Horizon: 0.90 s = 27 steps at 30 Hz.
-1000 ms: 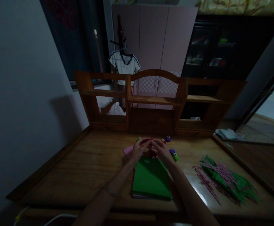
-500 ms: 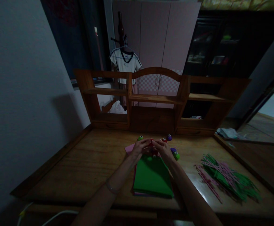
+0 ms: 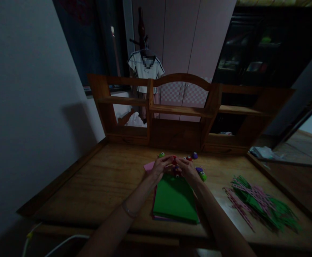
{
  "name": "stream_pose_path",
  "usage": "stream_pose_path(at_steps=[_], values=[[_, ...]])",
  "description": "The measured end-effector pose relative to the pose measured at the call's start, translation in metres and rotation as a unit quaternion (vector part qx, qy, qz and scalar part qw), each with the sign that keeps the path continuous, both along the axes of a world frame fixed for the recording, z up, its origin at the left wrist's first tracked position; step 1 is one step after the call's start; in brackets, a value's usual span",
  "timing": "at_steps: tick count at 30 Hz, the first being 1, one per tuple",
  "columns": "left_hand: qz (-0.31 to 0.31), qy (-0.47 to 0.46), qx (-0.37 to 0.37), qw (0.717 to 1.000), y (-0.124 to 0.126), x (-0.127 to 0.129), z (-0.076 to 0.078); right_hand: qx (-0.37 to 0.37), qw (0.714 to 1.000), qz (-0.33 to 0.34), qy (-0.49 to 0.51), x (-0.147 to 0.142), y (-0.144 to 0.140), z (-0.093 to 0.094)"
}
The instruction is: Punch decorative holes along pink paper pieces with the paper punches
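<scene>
Wooden desk (image 3: 97,185) in dim light; green paper stack (image 3: 174,198) at centre, likely light and floppy, best lifted by an edge. Beyond its far end, left hand (image 3: 160,166) and right hand (image 3: 187,169) pinched together around small red punch (image 3: 174,160), probably hard, light, best held by its sides. Exact grip too dark to tell.
</scene>
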<state>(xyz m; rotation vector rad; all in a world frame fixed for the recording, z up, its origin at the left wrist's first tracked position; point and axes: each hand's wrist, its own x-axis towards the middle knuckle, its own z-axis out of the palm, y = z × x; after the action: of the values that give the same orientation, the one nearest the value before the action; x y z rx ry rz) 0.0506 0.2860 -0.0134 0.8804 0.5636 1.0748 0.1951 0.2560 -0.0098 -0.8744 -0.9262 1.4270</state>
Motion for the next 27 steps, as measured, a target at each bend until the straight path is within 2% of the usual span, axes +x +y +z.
stream_pose_path(at_steps=[11,19,27], values=[[-0.009,-0.030,-0.024,0.999,0.002,0.001,-0.001,-0.032,0.997,0.026,0.065,-0.006,-0.006,0.005],[-0.020,-0.029,-0.013,0.999,-0.006,-0.001,0.010,-0.037,0.994,0.011,0.104,-0.005,0.004,-0.005],[-0.028,-0.042,0.016,0.999,-0.001,0.006,0.001,-0.031,0.988,0.008,0.153,-0.002,0.005,-0.009]])
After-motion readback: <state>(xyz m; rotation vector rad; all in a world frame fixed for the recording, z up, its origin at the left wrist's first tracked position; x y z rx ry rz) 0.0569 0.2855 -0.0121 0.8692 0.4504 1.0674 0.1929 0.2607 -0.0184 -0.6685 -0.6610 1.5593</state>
